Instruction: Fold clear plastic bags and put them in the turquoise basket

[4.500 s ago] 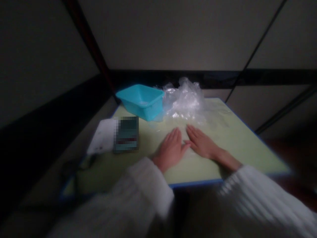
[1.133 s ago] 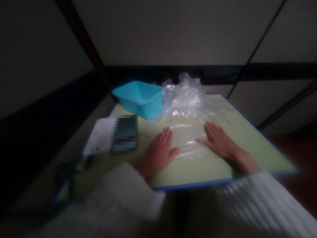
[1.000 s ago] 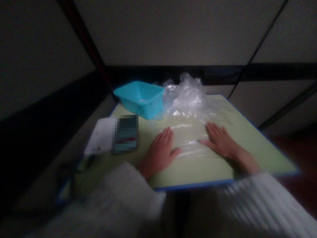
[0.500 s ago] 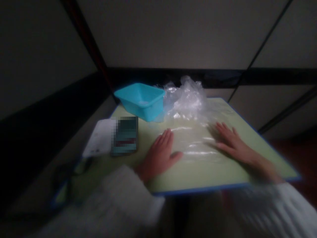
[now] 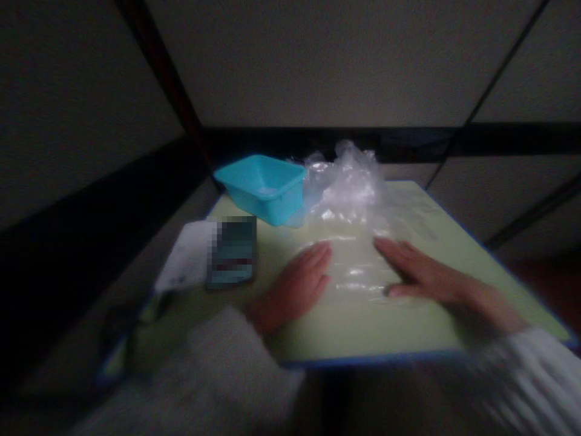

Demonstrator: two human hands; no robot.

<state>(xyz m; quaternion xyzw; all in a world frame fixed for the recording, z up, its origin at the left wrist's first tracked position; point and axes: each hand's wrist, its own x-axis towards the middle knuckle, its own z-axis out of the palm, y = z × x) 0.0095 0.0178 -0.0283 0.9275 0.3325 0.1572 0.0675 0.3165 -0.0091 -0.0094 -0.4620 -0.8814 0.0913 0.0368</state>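
A clear plastic bag or film (image 5: 354, 266) lies flat on the pale yellow-green table, its far part bunched into a crumpled heap (image 5: 351, 181). At the left side of the flat part rests my left hand (image 5: 299, 287), fingers stretched out, with nothing gripped. My right hand (image 5: 415, 272) lies at the film's right side, fingers extended and the thumb apart. Both hands look slightly blurred, and whether each palm presses on the film or hovers just above it I cannot tell.
A turquoise plastic basin (image 5: 281, 206) stands at the back left, beside the heap. Nearer on the left lie a dark pixelated flat object (image 5: 233, 254) and a white item (image 5: 186, 254). The table (image 5: 354, 339) has a blue edge; grey panels rise behind it.
My right hand has moved left over the flat plastic. The left hand has turned slightly, its fingertips shifting right, so the hands are closer together. The view has shifted a little.
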